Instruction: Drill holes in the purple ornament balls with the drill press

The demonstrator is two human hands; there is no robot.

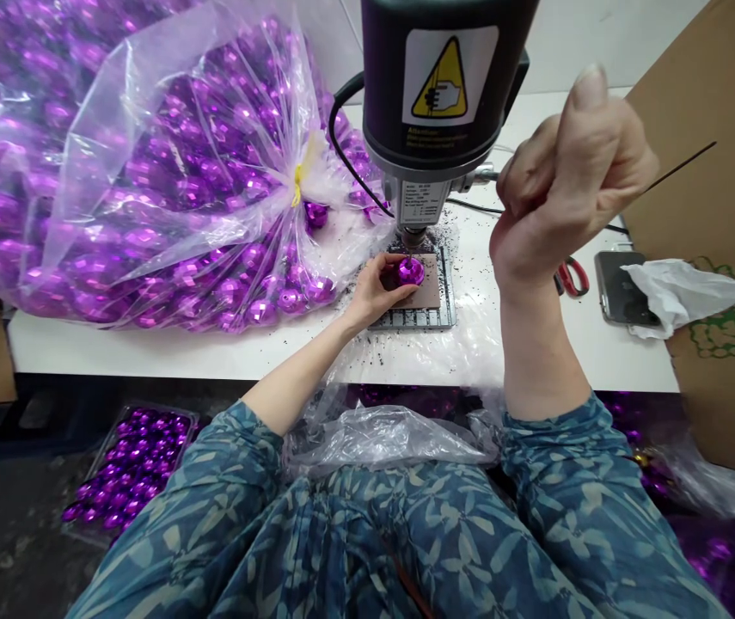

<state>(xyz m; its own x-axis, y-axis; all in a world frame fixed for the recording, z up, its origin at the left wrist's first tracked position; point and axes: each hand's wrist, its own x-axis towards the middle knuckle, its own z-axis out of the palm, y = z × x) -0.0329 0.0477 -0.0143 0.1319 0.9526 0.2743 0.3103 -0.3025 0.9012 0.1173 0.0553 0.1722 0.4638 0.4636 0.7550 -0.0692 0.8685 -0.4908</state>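
While under the drill (428,103) — purple bauble (411,272), left hand (370,292)

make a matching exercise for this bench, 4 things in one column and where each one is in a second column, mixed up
Things
1. purple faceted bauble
2. red-handled scissors
3. crumpled white tissue
4. thin dark rod

Places
a. partly over a phone
b. gripped in the right hand
c. in the left hand, under the drill head
d. on the white table, beside the right wrist

Pairs: 1-c, 2-d, 3-a, 4-b
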